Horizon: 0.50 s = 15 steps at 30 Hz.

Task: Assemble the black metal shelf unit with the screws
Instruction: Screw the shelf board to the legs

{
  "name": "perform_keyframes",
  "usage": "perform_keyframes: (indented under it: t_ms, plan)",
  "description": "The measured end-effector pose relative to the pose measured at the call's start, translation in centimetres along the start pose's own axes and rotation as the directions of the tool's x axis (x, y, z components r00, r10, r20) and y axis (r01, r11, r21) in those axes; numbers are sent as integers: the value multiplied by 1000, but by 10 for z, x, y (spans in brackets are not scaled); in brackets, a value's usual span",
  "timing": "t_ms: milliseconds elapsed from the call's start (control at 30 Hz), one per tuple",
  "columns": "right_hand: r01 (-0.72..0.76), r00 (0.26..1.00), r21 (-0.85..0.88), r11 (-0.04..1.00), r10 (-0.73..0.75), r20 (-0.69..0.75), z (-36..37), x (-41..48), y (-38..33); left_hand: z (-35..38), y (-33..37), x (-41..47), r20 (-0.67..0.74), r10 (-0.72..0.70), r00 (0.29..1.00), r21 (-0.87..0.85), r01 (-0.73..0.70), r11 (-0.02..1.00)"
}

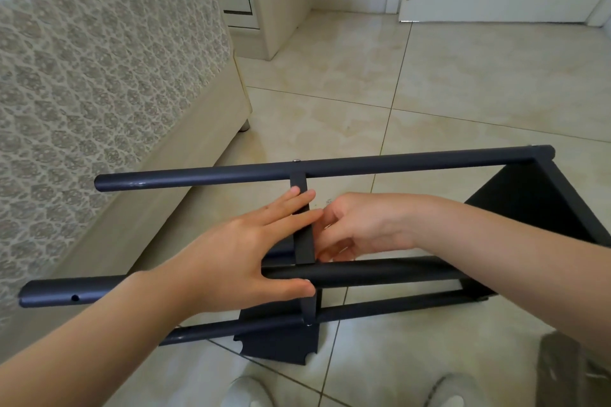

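Shelf unit (363,168) lies on its side on the floor (429,92), long axis left-right, directly under both hands. Left hand (238,258) is flat and presses the middle shelf edge (305,241). Right hand (357,225) is curled just beside it, possibly pinching a screw; can't tell.

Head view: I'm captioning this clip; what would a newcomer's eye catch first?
The black shelf frame lies on its side on the tiled floor, mid-picture. Both hands meet at its crossbar: the left hand rests straight-fingered across it, the right hand curls beside it. A patterned cover fills the left.
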State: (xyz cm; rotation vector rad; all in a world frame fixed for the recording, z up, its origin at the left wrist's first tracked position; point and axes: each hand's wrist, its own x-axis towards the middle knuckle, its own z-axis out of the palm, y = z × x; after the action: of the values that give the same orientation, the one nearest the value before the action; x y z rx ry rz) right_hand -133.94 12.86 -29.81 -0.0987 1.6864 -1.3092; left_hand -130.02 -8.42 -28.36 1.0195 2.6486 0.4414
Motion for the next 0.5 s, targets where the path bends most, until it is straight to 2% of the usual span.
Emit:
perform_keyframes:
  t_ms: [200,300,500]
  plan:
    - [-51,995,149,988,37,94,-2,12,5,-1,-1,-1,-36,8,999,58,-6,998]
    - [-19,991,151,988,-1,131,-3,12,14,-4,0,0,-38,24,999,104,-20,994]
    - [8,982,169,986,-39,183,-6,10,22,-3,4,0,-58,54,997,67,-50,997]
